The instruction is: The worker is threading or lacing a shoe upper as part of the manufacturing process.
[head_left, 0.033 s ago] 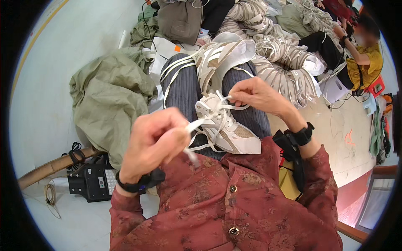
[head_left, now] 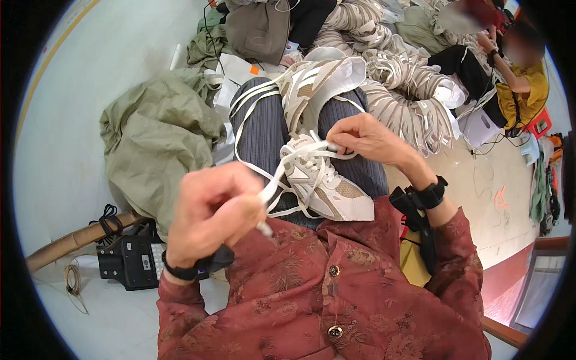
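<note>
Pinching a flat white fabric lace (head_left: 278, 177) occupies left hand (head_left: 215, 213) near one end, right hand (head_left: 369, 139) farther along, so tan-and-white mesh shoe upper (head_left: 341, 191) rests on dark striped trousers (head_left: 261, 123), presumably for support.

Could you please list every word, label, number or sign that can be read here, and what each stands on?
Tongue of the shoe upper on the lap: small dark lettering, wording not copied here.
Black device at lower left: pale label, too small to read.
I can make out no other text clearly.
</note>
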Action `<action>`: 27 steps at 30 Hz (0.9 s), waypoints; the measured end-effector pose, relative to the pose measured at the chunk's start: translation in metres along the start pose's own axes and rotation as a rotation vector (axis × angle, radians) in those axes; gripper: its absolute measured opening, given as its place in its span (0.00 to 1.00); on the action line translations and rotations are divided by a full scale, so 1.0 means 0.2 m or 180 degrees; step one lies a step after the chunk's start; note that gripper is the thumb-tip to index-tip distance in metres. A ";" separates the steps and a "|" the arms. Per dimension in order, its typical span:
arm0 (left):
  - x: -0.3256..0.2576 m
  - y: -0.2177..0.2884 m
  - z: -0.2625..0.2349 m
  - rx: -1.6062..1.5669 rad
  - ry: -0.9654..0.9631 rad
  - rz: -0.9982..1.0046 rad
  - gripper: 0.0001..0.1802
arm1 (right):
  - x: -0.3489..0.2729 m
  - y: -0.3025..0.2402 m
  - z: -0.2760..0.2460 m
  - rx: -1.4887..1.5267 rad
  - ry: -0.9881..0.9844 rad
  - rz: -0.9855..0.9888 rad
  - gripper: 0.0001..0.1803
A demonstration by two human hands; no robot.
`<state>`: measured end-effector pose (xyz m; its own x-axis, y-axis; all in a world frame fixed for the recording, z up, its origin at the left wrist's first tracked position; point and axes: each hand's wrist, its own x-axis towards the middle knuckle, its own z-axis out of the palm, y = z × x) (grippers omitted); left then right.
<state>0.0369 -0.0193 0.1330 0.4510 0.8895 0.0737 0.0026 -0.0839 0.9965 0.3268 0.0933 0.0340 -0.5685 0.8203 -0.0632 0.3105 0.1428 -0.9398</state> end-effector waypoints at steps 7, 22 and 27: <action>-0.17 0.15 -0.15 -0.1096 0.0169 0.1745 0.14 | 0.05 0.04 0.00 0.0181 0.0007 0.0102 0.09; -0.08 -0.27 -0.98 0.0359 0.2999 -0.0173 0.19 | 0.08 0.04 0.15 -0.0593 0.0293 -0.1129 0.09; 0.03 -0.44 -0.74 0.0967 0.2242 -0.0497 0.18 | 0.12 0.08 0.16 -0.0587 0.0215 -0.1229 0.08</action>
<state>-0.0925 0.0609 0.0515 -0.2471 0.9680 0.0429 0.3095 0.0368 0.9502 0.2944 0.0978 0.0066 -0.6205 0.7207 0.3092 0.2192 0.5379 -0.8140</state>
